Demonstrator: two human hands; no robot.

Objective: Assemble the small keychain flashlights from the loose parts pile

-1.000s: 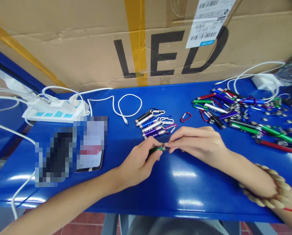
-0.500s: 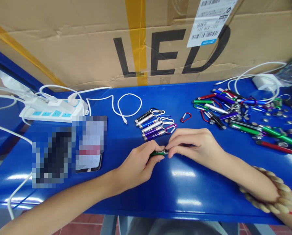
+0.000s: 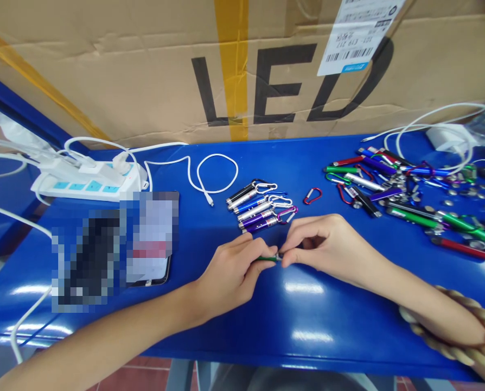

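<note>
A slim green keychain flashlight [image 3: 268, 259] lies mostly hidden in my left hand [image 3: 236, 269], pinched between thumb and forefinger. Its silver end points right, toward my right hand [image 3: 313, 244]. The right thumb and fingertips are closed together at that end, on a small dark and metallic bit too covered to make out. Just beyond my hands, several keychain flashlights [image 3: 259, 209] in black, silver, blue and purple lie in a neat row, carabiner clips attached. A loose red carabiner [image 3: 313, 195] rests to the right of the row.
A pile of coloured flashlights and pens [image 3: 383, 182] spreads at the right, with small round metal pieces [image 3: 450, 203] beside it. At left are a white power strip [image 3: 91, 182], a phone [image 3: 153, 239] and a blurred-out dark object [image 3: 91, 260]. A large cardboard box [image 3: 145, 70] stands behind.
The right fingertips have shifted slightly at the flashlight's silver end, and the hand is more arched. My left hand keeps its hold on the green flashlight. The view has shifted a little.
</note>
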